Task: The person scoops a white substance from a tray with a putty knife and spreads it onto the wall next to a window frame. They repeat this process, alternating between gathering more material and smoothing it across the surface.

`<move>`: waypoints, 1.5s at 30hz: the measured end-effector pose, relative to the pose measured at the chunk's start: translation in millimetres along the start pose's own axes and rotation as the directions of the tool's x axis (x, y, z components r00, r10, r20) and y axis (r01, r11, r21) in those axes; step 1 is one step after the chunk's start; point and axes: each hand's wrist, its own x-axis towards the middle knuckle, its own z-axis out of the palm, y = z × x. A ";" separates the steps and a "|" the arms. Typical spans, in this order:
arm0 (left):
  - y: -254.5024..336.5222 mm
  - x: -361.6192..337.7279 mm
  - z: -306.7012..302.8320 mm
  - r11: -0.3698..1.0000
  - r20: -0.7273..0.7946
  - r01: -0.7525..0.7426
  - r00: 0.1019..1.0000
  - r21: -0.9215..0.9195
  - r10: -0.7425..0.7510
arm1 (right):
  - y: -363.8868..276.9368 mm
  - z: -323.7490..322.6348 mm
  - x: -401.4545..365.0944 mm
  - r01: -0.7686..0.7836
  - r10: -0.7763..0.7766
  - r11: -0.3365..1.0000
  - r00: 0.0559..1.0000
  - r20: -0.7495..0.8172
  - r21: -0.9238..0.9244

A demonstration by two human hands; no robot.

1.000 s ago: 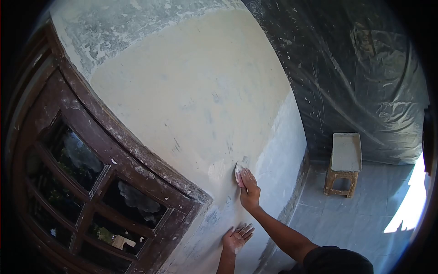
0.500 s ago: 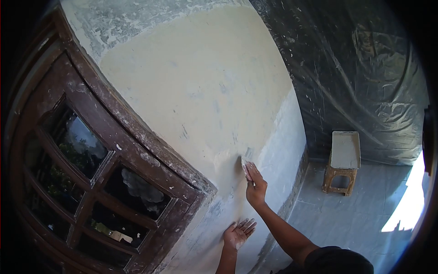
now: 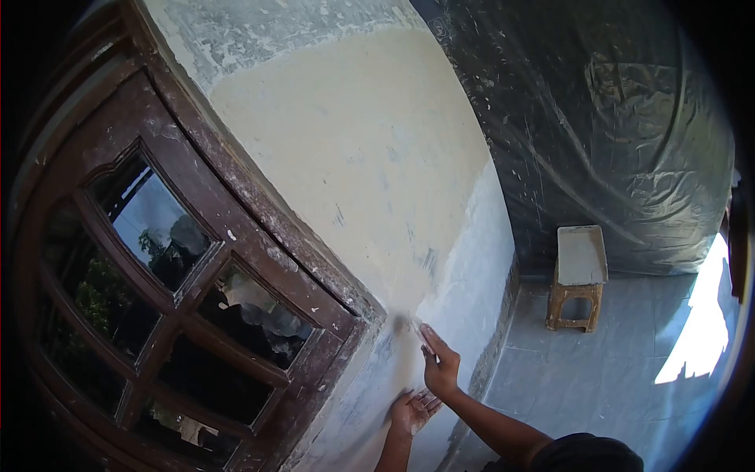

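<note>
My right hand (image 3: 443, 370) is closed round a putty knife (image 3: 422, 328), whose blade is seen nearly edge-on against the wall (image 3: 354, 149). Just below it, my left hand (image 3: 414, 411) is open, palm up, with fingers spread and whitish smears on them. Part of its fingers is hidden behind my right wrist. A cream-coloured coat covers the middle of the wall, while whiter, patchy areas show around both hands.
A brown wooden door (image 3: 169, 315) with glass panes stands at left. Dark plastic sheeting (image 3: 598, 141) hangs at right. A shallow tray (image 3: 582, 256) of pale paste rests on a small stool (image 3: 575, 308) on the grey tiled floor (image 3: 566, 377).
My right hand has moved down the wall with the putty knife, closer to my left hand. The view has shifted slightly, and my left hand remains open.
</note>
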 end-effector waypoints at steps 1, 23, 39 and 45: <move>-8.9 -5.5 22.9 0.966 -0.281 -0.070 0.949 0.248 0.141 | 6.2 7.0 19.1 -0.059 0.059 0.998 0.996 -0.069 0.003; -73.7 9.8 16.5 0.970 -0.362 0.005 0.928 0.245 0.087 | 30.0 -101.2 -73.7 -0.486 0.500 0.859 0.864 0.060 -0.161; -253.5 256.4 113.4 0.984 -0.309 -0.065 0.944 0.163 0.114 | 84.7 -419.1 83.6 -0.418 0.380 0.900 0.891 -0.247 -0.125; -301.0 326.7 150.5 0.984 -0.336 0.035 0.941 0.175 0.026 | 70.0 -491.0 114.5 -0.523 0.442 0.833 0.824 -0.353 -0.178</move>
